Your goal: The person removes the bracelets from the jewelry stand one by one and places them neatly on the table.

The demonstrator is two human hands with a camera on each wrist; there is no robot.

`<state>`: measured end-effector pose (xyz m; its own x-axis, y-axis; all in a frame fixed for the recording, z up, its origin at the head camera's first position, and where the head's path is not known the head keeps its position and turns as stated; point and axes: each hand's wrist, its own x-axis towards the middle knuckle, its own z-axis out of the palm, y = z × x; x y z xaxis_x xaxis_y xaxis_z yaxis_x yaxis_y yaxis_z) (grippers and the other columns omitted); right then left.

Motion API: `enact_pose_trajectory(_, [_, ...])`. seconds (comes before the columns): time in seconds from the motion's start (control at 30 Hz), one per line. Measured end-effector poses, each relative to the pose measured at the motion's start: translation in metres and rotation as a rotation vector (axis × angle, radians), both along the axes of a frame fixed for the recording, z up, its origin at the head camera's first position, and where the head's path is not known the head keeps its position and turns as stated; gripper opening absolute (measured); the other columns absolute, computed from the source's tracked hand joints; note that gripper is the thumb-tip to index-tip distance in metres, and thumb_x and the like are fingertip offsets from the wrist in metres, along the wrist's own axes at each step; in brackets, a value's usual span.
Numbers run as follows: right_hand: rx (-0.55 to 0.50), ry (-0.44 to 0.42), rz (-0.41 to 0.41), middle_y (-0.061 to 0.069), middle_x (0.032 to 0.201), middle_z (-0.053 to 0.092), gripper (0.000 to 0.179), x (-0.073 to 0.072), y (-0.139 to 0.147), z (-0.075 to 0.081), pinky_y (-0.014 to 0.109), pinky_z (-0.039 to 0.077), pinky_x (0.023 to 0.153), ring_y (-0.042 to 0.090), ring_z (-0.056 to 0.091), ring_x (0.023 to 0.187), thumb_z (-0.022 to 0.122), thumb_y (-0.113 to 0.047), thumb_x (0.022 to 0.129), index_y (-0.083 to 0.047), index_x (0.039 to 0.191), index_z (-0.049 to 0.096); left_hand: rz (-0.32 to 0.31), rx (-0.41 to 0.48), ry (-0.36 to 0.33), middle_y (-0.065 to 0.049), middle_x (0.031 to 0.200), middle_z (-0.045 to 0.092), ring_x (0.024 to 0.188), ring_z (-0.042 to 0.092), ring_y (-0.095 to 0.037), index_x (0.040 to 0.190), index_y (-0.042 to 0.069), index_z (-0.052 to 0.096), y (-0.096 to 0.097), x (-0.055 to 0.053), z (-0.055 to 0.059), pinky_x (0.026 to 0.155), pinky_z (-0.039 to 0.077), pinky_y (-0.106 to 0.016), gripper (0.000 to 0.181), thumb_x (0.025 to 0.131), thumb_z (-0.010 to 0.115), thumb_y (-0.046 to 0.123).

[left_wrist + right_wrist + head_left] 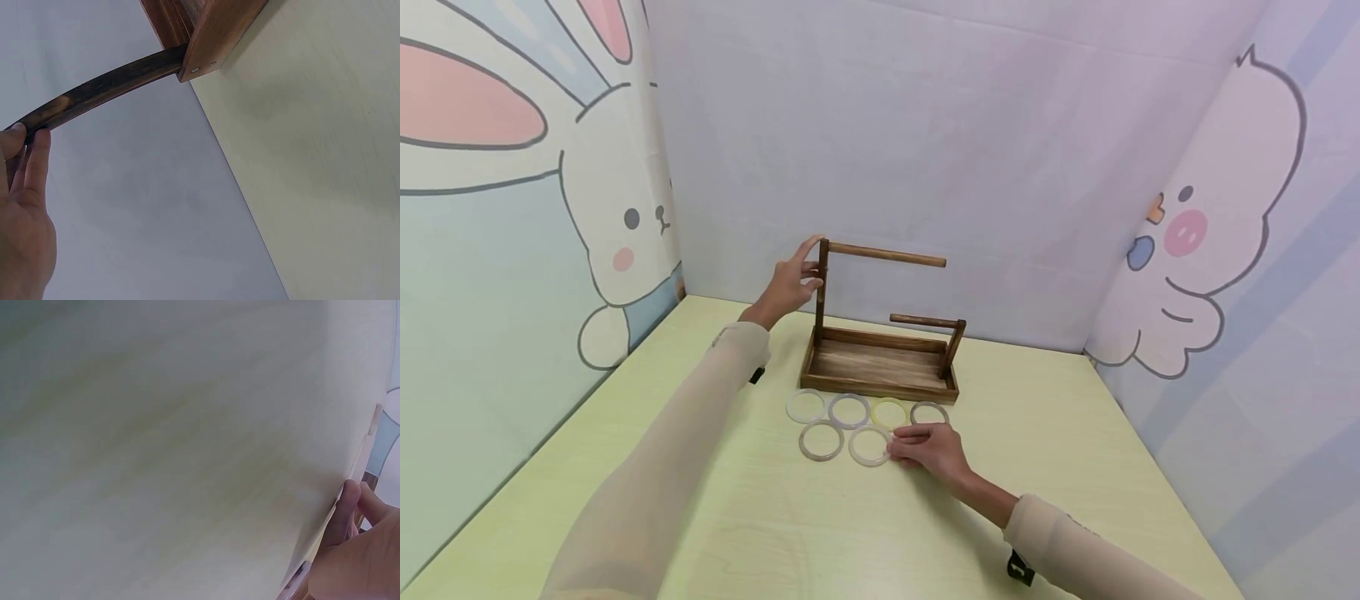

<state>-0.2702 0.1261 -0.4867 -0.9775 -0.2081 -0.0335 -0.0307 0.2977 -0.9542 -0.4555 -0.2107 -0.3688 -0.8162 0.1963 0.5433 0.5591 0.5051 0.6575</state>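
My left hand (792, 283) grips the upper part of the taller post (821, 292) of a dark wooden bangle stand (880, 390). In the left wrist view, the thumb and fingers of that hand (28, 206) lie on either side of the curved post (106, 87). Low over the table, my right hand (934, 450) pinches the right rim of a pale whitish bangle (852, 455) in the front row. A brownish bangle (802, 447) lies to its left. Behind them is a row with a clear whitish bangle (788, 408), a lavender bangle (832, 414), a yellow bangle (888, 400) and a grey-brown bangle (930, 404).
The stand has a long upper bar (887, 254) and a shorter, lower bar (925, 320) on a tray base. Cloth walls with a cartoon rabbit (617, 183) and a white cartoon figure (1232, 183) enclose the pale yellow table (820, 533).
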Motion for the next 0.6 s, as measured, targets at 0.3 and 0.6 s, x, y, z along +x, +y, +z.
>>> enact_pose_trajectory(0.3, [-0.002, -0.002, -0.011, 0.017, 0.090, 0.079, 0.032, 0.002, 0.002, 0.002, 0.027, 0.063, 0.067, 0.024, 0.079, 0.079, 0.088, -0.011, 0.084, 0.006, 0.109, 0.078, -0.010, 0.004, -0.008, -0.026, 0.138, 0.063, 0.130, 0.062, -0.036, 0.165, 0.039, 0.022, 0.001, -0.002, -0.002, 0.102, 0.055, -0.052, 0.091, 0.098, 0.066, -0.007])
enact_pose_trajectory(0.6, [0.013, 0.024, 0.009, 0.018, 0.094, 0.079, 0.032, -0.003, 0.010, 0.013, 0.034, 0.065, 0.072, 0.027, 0.079, 0.082, 0.083, -0.013, 0.090, 0.008, 0.113, 0.076, -0.014, 0.006, -0.028, -0.026, 0.139, 0.062, 0.132, 0.060, -0.035, 0.165, 0.040, 0.022, 0.001, -0.003, 0.001, 0.104, 0.054, -0.051, 0.090, 0.099, 0.065, -0.005])
